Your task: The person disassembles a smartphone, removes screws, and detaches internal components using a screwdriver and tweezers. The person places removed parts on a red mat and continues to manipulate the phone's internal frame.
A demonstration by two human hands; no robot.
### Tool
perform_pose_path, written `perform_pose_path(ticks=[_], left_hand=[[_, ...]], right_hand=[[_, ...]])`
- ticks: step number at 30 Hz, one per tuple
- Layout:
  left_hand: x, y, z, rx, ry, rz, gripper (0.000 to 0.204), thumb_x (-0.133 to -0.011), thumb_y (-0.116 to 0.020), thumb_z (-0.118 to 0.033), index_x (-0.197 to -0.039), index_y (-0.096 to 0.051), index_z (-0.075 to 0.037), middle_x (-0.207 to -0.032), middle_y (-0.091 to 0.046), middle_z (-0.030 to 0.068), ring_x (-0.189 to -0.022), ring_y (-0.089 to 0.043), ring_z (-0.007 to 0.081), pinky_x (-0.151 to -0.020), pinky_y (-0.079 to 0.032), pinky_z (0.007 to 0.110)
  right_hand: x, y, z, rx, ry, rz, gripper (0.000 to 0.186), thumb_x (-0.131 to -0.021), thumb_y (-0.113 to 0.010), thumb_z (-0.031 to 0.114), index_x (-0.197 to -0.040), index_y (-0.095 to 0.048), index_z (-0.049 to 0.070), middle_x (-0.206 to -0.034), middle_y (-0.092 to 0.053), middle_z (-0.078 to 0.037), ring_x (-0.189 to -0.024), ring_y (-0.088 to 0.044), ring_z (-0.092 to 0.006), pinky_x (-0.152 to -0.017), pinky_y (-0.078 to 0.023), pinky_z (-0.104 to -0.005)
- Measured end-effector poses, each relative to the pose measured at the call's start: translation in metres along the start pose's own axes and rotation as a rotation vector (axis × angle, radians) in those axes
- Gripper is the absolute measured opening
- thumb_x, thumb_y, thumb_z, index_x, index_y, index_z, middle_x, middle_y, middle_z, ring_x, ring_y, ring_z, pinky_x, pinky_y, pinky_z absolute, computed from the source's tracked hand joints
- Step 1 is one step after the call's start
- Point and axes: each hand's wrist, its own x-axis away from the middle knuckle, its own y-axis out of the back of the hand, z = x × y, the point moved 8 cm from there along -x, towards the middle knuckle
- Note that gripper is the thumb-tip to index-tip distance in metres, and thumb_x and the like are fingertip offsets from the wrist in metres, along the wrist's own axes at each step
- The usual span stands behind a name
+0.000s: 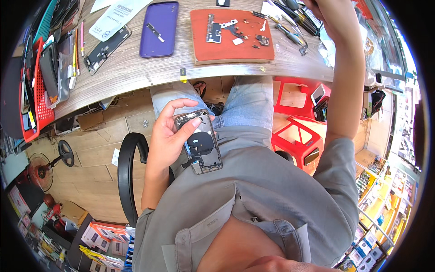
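My left hand (166,138) grips an opened phone housing (202,144) above my lap, its thumb lying across the upper end. The housing shows bare inner parts, a dark round patch and a small flex piece at the lower corner. My right hand (322,12) reaches to the far right of the table, beside pliers and tweezers (290,34). Its fingers are cut off by the upper edge. An orange-red pad (233,54) on the table carries small phone parts (214,29), a flex cable and screws. To its left lies a purple phone case (158,45) with a thin dark strip on it.
Left on the table are another phone frame (106,50), a white printed pouch (115,20) and a red basket (43,106) of phones. A red plastic stool (297,138) stands at right under the table. The chair's black armrest (124,177) is beside my left arm.
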Motion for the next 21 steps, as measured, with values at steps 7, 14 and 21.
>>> perform_pose_path(ticks=[7, 14, 21], left_hand=[[-0.012, -0.025, 0.001, -0.025, 0.048, 0.061, 0.037, -0.105, -0.065, 0.0, -0.139, -0.052, -0.002, -0.116, -0.077, 0.0291, -0.095, -0.082, 0.0343, -0.082, -0.069, 0.044], [-0.019, -0.043, 0.001, -0.04, 0.068, 0.063, 0.035, -0.105, -0.066, 0.0, -0.137, -0.053, -0.001, -0.115, -0.077, 0.0294, -0.095, -0.082, 0.035, -0.082, -0.07, 0.046], [-0.035, -0.062, 0.009, -0.04, 0.141, 0.054, 0.033, -0.106, -0.065, -0.001, -0.137, -0.054, -0.002, -0.118, -0.076, 0.0281, -0.096, -0.081, 0.0328, -0.083, -0.069, 0.044]], right_hand=[[0.1, 0.044, -0.118, -0.107, -0.24, -0.143, 0.022, -0.104, -0.075, 0.022, -0.118, -0.08, 0.006, -0.08, -0.055, 0.01, -0.067, -0.039, 0.0018, -0.058, -0.025, -0.0186], [0.155, 0.032, -0.16, -0.251, -0.367, -0.24, 0.018, -0.106, -0.074, 0.016, -0.119, -0.078, 0.004, -0.078, -0.053, 0.011, -0.066, -0.039, 0.0002, -0.058, -0.028, -0.02], [0.165, 0.033, -0.17, -0.04, -0.312, -0.212, 0.015, -0.105, -0.077, 0.016, -0.115, -0.08, 0.005, -0.077, -0.057, 0.009, -0.068, -0.042, -0.0003, -0.06, -0.031, -0.0216]])
